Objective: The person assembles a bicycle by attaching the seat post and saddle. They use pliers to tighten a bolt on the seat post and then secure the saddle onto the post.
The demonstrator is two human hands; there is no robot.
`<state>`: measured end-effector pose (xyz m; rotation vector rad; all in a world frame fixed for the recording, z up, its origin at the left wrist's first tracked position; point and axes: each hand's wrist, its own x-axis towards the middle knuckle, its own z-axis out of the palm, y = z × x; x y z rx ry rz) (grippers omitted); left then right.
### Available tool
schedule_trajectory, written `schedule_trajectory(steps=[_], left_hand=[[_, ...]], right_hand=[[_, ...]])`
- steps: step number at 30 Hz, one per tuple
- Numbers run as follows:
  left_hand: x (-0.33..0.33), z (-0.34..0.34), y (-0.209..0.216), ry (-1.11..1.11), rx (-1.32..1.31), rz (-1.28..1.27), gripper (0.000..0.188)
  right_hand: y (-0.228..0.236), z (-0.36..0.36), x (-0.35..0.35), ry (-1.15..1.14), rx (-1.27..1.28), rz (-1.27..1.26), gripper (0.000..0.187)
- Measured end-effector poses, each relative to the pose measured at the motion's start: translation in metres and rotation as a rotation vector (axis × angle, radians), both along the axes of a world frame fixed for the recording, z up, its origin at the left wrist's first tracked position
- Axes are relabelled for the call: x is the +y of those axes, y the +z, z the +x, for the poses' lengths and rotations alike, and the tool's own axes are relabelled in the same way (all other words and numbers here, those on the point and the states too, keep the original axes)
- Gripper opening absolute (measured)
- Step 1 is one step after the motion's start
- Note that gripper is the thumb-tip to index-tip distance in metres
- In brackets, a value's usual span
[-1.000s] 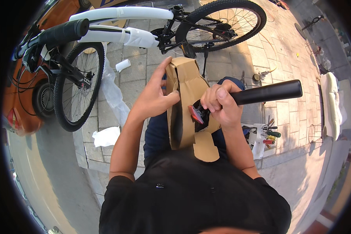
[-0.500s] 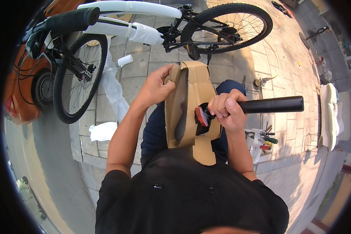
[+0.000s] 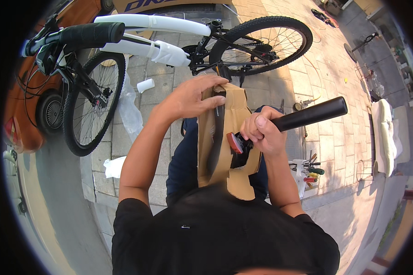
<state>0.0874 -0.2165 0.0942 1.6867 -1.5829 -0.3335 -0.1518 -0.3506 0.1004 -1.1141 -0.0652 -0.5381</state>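
A bicycle saddle sits partly wrapped in a brown cardboard sleeve (image 3: 236, 107) above my lap; its dark surface (image 3: 214, 153) shows through the long opening. My left hand (image 3: 193, 97) grips the sleeve's far end, thumb on the near side and fingers over the far edge. My right hand (image 3: 267, 132) is closed around the black seatpost (image 3: 314, 114), which sticks out to the right and slants upward. Beside the right fingers, a red reflector (image 3: 235, 143) shows at the cardboard's side opening. A loose cardboard flap (image 3: 241, 184) hangs toward my shirt.
A bicycle (image 3: 261, 46) with white foam on its frame stands ahead. An orange car (image 3: 30, 123) is at the left. Tools (image 3: 311, 172) lie in a tray to the right. A white roll (image 3: 146, 85) and plastic wrapping (image 3: 129, 114) lie on the paving.
My left hand has shifted from the sleeve's left edge to its far end, its fingers spreading. The seatpost's outer end has tilted upward in my right hand. The view has shifted slightly.
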Motion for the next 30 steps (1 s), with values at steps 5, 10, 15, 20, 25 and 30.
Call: schedule_trajectory(steps=[5, 10, 15, 20, 25, 30], left_hand=[[-0.026, 0.011, 0.03, -0.082, 0.044, 0.169, 0.042], [-0.056, -0.004, 0.036, 0.075, 0.044, 0.378, 0.072], [-0.093, 0.003, 0.031, 0.135, -0.105, 0.655, 0.086], [-0.113, 0.005, 0.033, 0.034, -0.139, 0.807, 0.083], [-0.094, -0.021, 0.022, -0.189, -0.319, 0.4, 0.044], [-0.074, -0.009, 0.016, -0.394, -0.354, 0.185, 0.034]], right_hand=[[0.018, 0.003, -0.004, 0.014, 0.009, 0.03, 0.035], [0.019, 0.0, -0.002, 0.024, 0.052, 0.009, 0.035], [0.009, -0.001, 0.006, 0.039, 0.141, -0.017, 0.035], [0.002, 0.005, 0.003, 0.065, 0.168, 0.033, 0.033], [-0.004, 0.006, 0.0, 0.065, 0.177, -0.016, 0.034], [0.004, 0.01, -0.005, 0.067, 0.196, 0.059, 0.034]])
